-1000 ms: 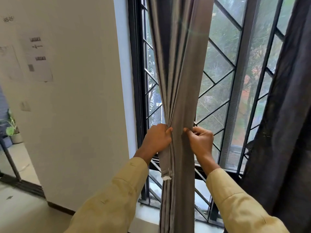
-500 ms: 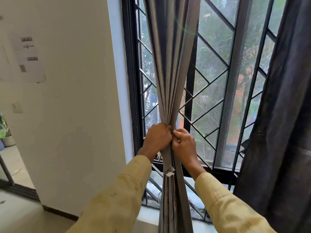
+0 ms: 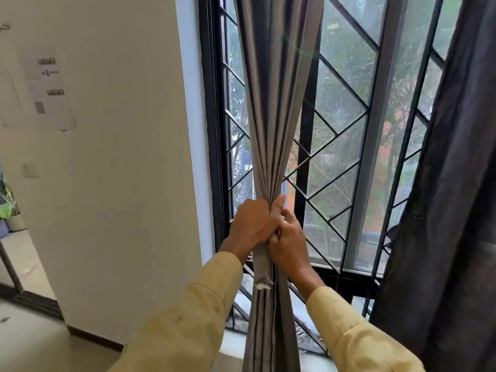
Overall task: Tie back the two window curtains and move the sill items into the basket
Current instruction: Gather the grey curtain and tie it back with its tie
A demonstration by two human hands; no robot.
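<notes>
The left grey curtain [image 3: 271,108] hangs in front of the barred window, bunched into a narrow column at waist height. My left hand [image 3: 253,224] grips the bunch from the left, fingers curled round the folds. My right hand [image 3: 288,242] grips the same bunch from the right, just below and touching the left hand. A loose strip of the same grey cloth [image 3: 261,272] hangs down below my left hand. The right curtain [image 3: 451,210], dark grey, hangs loose along the right edge. The sill items and the basket are out of view.
The black window frame with its diagonal grille [image 3: 338,162] fills the middle. A white wall [image 3: 120,157] with taped papers [image 3: 51,87] stands to the left. A potted plant [image 3: 10,213] sits far left. A strip of the sill [image 3: 233,342] shows below the curtain.
My hands have come together, squeezing the spread curtain into a tight bunch. The right hand moved left until it touches the left hand. The view shifted slightly right.
</notes>
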